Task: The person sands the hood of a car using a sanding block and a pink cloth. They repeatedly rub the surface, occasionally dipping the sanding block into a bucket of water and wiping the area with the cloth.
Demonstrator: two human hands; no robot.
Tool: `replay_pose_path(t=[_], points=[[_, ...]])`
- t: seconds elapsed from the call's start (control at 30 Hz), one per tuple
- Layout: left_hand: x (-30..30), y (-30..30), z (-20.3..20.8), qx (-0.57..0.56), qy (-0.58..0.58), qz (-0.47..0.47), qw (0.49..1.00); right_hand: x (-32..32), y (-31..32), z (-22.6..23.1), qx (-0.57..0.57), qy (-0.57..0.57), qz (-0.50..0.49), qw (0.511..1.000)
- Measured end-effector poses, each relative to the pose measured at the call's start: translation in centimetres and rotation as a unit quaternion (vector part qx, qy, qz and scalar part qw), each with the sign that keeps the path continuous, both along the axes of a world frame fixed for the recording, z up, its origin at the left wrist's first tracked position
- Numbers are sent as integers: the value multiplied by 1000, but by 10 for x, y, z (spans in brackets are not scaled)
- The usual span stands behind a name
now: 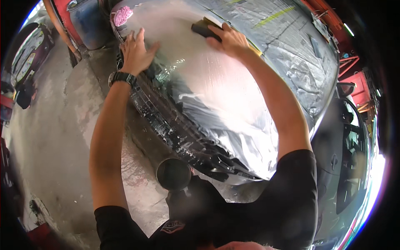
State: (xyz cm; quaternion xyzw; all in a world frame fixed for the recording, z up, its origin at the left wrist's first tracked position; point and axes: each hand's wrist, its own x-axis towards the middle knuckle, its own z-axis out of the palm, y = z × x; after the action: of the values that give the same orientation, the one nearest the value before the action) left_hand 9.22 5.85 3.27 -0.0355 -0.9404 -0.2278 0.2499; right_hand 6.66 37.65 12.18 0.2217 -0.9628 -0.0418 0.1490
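Observation:
My right hand [232, 41] is closed around a dark sanding block [203, 30] with a yellowish edge, which rests on the pale, primed car panel [183, 14]. A yellow strip also shows past the far side of the wrist. Fingers spread, my left hand [139, 53] is at the panel's left edge and holds nothing; whether its fingertips touch the surface is hard to tell. A crumpled pink cloth [123, 16] lies on the panel just beyond the left fingers. Wrinkled clear plastic sheeting [233, 125] covers the nearer part of the car body.
Masking sheet [287, 54] with a yellow-green streak covers the car to the right. Below the panel runs a scuffed black bumper [166, 121]. A blue drum [89, 25] stands at far left, and another car [337, 162] is parked at right. A dark round object [174, 174] shows before my chest.

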Motion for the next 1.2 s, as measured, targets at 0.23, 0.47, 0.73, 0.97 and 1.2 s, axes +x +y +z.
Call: replay_pose_path(t=[0.23,0.47,0.73,0.97,1.2], points=[[-79,-49,7,-32,-37,136,990,-34,-33,-7,-1,17,-29,999],[-137,-66,20,-26,-71,197,977,-34,-26,-13,-5,45,-27,999],[-161,-126,2,-36,80,106,990,-33,-44,-8,-24,14,0,1000],[-88,-13,40,70,116,-13,991,-39,-13,-5,-24,55,-16,998],[-32,89,86,101,39,-143,984,161,-13,-29,-50,63,152,985]])
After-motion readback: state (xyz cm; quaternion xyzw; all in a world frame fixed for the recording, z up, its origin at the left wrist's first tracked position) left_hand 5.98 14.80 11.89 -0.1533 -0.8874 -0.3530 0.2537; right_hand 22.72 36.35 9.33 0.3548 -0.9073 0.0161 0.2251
